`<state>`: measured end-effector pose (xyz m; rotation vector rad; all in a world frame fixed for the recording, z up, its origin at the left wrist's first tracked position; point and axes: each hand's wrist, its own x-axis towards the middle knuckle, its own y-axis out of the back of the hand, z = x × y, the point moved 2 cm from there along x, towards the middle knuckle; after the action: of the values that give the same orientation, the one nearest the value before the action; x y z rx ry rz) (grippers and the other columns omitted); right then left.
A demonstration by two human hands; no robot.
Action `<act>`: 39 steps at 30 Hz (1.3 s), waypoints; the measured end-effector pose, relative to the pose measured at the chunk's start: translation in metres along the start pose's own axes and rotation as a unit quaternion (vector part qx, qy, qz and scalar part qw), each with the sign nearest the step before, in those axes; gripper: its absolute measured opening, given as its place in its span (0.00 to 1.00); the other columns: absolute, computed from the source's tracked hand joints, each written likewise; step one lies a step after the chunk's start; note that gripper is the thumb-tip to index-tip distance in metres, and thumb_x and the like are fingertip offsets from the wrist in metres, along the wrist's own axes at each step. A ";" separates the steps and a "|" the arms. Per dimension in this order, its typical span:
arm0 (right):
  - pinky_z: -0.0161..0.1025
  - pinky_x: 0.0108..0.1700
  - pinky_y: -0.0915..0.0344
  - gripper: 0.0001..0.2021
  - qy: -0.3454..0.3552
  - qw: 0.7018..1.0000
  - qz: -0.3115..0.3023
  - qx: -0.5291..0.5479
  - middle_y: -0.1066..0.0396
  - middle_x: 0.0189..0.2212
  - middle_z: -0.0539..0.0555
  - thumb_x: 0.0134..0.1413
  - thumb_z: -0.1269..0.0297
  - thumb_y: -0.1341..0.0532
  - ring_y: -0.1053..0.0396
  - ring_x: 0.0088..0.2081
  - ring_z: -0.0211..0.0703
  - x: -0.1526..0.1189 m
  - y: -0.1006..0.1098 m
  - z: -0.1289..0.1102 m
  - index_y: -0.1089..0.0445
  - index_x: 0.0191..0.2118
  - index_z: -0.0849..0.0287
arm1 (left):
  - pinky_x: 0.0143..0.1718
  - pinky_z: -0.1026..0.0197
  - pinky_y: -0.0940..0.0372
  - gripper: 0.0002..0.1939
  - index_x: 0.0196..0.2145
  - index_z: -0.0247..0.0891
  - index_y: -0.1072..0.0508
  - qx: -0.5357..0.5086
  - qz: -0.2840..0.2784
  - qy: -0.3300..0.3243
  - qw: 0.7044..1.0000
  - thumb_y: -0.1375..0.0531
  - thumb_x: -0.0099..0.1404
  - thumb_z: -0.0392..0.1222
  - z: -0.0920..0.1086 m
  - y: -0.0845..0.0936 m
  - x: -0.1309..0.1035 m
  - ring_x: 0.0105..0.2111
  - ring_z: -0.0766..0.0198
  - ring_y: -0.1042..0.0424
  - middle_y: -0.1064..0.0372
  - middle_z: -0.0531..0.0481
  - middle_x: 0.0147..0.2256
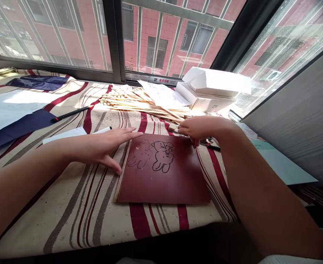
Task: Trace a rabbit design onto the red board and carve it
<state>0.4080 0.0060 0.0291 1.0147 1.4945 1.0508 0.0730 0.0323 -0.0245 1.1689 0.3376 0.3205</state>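
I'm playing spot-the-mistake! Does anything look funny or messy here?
The black bunny on the board looks upside down, its ears pointing towards us. Behind it, the sticks lie in a messy heap, with specks on the cloth nearby. Nothing looks clearly broken.

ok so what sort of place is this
Probably a home craft spot by a window, though it could be a small workroom: a dark red board with rabbit drawings lies on a striped cloth, with thin wooden strips piled near the window frame.
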 end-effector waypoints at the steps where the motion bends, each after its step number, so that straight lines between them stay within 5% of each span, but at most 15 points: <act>1: 0.46 0.32 0.33 0.18 -0.008 1.000 -0.030 0.001 0.25 0.21 0.56 0.67 0.65 0.38 0.29 0.23 0.47 0.000 -0.001 -0.001 0.31 0.23 0.55 | 0.75 0.40 0.47 0.55 0.80 0.45 0.52 -0.002 0.002 -0.007 1.000 0.29 0.67 0.61 0.002 -0.001 0.001 0.79 0.38 0.52 0.56 0.33 0.80; 5: 0.46 0.34 0.29 0.20 -0.061 0.991 -0.065 0.100 0.19 0.30 0.60 0.77 0.59 0.48 0.21 0.30 0.49 0.002 -0.001 -0.007 0.33 0.30 0.56 | 0.72 0.41 0.44 0.58 0.79 0.43 0.48 0.013 -0.005 -0.004 1.000 0.25 0.62 0.62 0.005 0.007 0.000 0.73 0.37 0.43 0.42 0.32 0.74; 12: 0.44 0.37 0.25 0.17 -0.036 0.963 0.076 0.255 0.21 0.44 0.62 0.78 0.58 0.48 0.24 0.34 0.44 0.013 -0.005 -0.019 0.31 0.37 0.58 | 0.62 0.49 0.37 0.62 0.78 0.40 0.45 0.109 -0.020 0.069 0.991 0.26 0.58 0.69 0.005 0.020 -0.001 0.60 0.40 0.31 0.33 0.32 0.63; 20: 0.43 0.42 0.25 0.15 0.012 0.942 0.150 0.300 0.21 0.47 0.64 0.78 0.60 0.48 0.22 0.45 0.49 0.024 -0.004 -0.025 0.32 0.37 0.58 | 0.56 0.50 0.34 0.60 0.76 0.34 0.43 0.167 0.032 0.116 0.979 0.36 0.62 0.79 0.035 -0.001 0.015 0.54 0.40 0.28 0.30 0.32 0.56; 25: 0.40 0.39 0.29 0.18 0.085 0.900 0.224 0.364 0.25 0.35 0.56 0.80 0.58 0.48 0.25 0.37 0.41 0.007 0.009 -0.042 0.36 0.34 0.56 | 0.52 0.50 0.31 0.58 0.77 0.32 0.45 0.155 0.047 0.134 0.978 0.37 0.66 0.77 0.044 -0.009 0.017 0.49 0.40 0.24 0.31 0.33 0.54; 29: 0.36 0.32 0.37 0.27 0.165 0.847 0.228 0.452 0.38 0.26 0.49 0.77 0.42 0.46 0.35 0.28 0.36 -0.003 0.004 -0.064 0.34 0.30 0.56 | 0.62 0.44 0.35 0.55 0.75 0.34 0.41 0.078 0.067 0.101 0.990 0.38 0.65 0.76 0.034 0.004 0.010 0.59 0.37 0.28 0.29 0.32 0.58; 32: 0.38 0.25 0.47 0.27 0.205 0.796 0.196 0.535 0.47 0.20 0.44 0.72 0.37 0.41 0.46 0.22 0.35 -0.002 -0.010 -0.084 0.30 0.31 0.56 | 0.64 0.41 0.36 0.43 0.69 0.36 0.33 -0.041 0.156 0.081 0.984 0.40 0.70 0.70 0.033 0.022 0.011 0.58 0.42 0.28 0.28 0.34 0.59; 35: 0.38 0.26 0.44 0.26 0.251 0.774 0.165 0.557 0.36 0.22 0.47 0.69 0.39 0.37 0.42 0.24 0.35 0.000 -0.022 -0.102 0.32 0.29 0.56 | 0.57 0.48 0.31 0.21 0.54 0.37 0.26 -0.249 0.220 0.048 0.942 0.38 0.72 0.55 0.047 0.029 0.025 0.50 0.52 0.24 0.23 0.41 0.51; 39: 0.36 0.31 0.36 0.24 0.256 0.802 0.154 0.517 0.30 0.28 0.49 0.70 0.41 0.37 0.31 0.29 0.36 0.001 -0.022 -0.099 0.36 0.31 0.55 | 0.33 0.61 0.35 0.06 0.36 0.38 0.31 -0.457 0.236 0.055 0.856 0.36 0.62 0.35 0.070 0.020 0.057 0.31 0.65 0.29 0.31 0.52 0.32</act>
<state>0.3083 -0.0108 0.0192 1.8708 2.5303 0.6911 0.1524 0.0048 0.0140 0.2634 -0.0360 0.8726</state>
